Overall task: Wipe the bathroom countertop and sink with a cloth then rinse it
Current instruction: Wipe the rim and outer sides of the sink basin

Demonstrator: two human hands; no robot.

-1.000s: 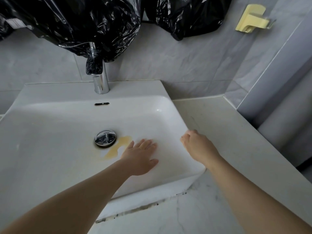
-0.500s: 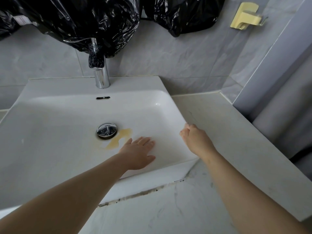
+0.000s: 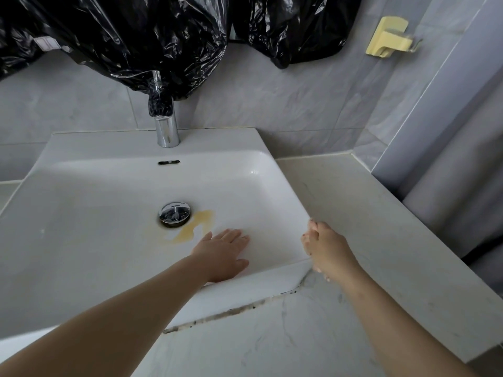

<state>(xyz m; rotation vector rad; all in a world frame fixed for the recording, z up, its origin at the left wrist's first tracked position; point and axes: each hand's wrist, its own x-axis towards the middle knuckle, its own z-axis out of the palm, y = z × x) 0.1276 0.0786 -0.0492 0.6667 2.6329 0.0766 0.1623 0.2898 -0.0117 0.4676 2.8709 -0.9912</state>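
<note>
- No cloth can be made out; if one lies under the left hand (image 3: 221,255) it is white on white and hidden, so I cannot tell where it is
- A cloth would likely be light and limp, and clingy once wet; best bunched under a flat palm or pinched at an edge
- The left hand lies flat, fingers straight and close together, on the floor of the sink (image 3: 81,240), just beside a yellow stain (image 3: 194,227) near the drain plug (image 3: 175,213)
- The right hand (image 3: 325,250) sits at the sink's right rim with fingers curled; whether it grips the rim I cannot tell
- The glazed basin looks slick; the marbled countertop (image 3: 381,240) adjoins it on the right
- Behind stands the faucet (image 3: 166,123), with black plastic bags (image 3: 136,36) above and a yellow holder (image 3: 388,39) on the wall
</note>
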